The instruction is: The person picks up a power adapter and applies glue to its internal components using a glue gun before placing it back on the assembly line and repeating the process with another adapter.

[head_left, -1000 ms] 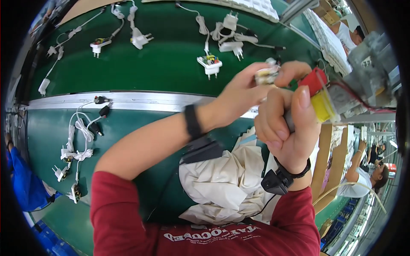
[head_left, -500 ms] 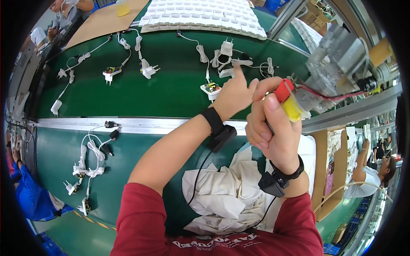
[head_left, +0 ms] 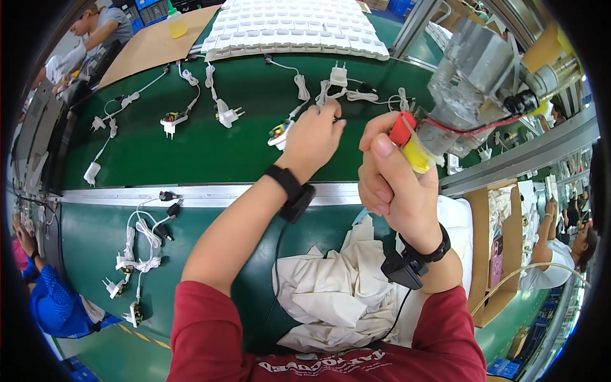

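My right hand (head_left: pixel 398 175) is closed around the red and yellow wrapped end of a metal tool (head_left: pixel 407 140) with wires and a clear-wrapped body. My left hand (head_left: pixel 312 140) is over the green belt, its fingers curled down; what they hold, if anything, is hidden. Against its left side lies an opened white power adapter (head_left: pixel 278 135) with its circuit board exposed, its cable running up behind the hand. Just beyond my fingers sits a white plug adapter (head_left: pixel 338 74) with coiled cable.
Several corded adapters lie along the belt (head_left: pixel 191 153), and more form a bundle (head_left: pixel 146 242) on the near table. White trays (head_left: pixel 293 28) stand behind. A white cloth (head_left: pixel 331 286) lies before me, a cardboard box (head_left: pixel 509 254) to the right. Other people sit at both sides.
My left hand has moved left and its outstretched finger has curled in. The opened adapter beside it now lies farther left. My right hand keeps its grip on the tool.
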The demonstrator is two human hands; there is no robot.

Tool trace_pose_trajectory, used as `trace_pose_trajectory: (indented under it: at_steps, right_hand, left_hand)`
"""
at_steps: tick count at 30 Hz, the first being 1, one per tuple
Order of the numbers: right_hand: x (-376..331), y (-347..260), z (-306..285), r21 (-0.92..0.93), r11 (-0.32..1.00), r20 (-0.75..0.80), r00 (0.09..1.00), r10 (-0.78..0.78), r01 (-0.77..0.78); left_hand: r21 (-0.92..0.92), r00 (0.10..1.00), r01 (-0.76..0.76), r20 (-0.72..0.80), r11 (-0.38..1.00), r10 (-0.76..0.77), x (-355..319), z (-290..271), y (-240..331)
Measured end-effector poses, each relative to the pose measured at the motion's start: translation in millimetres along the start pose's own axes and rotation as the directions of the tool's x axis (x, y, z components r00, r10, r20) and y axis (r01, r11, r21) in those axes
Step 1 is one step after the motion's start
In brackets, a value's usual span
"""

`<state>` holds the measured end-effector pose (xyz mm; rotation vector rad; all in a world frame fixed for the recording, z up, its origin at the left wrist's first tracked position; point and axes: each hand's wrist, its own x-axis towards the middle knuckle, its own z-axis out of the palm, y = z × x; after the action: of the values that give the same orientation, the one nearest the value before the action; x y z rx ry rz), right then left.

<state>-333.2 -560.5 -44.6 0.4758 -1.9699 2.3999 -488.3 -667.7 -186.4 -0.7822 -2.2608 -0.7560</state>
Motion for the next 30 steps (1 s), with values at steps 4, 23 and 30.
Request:
trace_pose_trajectory:
  at_steps: [4,23,30]
  right_hand:
    - [2.2,-1.4,-7.6,-0.084,0.996,-0.081,0.996,-0.035,0.028]
    - [18.9,11.2,32.0,-0.257,0.964,-0.123,0.987,-0.107,0.073]
    - [15.0,7.3,40.9,-0.299,0.952,-0.134,0.985,-0.109,0.065]
  left_hand:
    - [-0.654,0.655,0.741,0.652,0.153,-0.383,-33.4,-63.8,59.4]
    - [-0.576,0.659,0.68,0.752,-0.454,0.033,-117.5,-94.8,86.1]
    - [-0.607,0.687,0.666,0.726,-0.434,0.039,-118.0,-99.8,83.2]
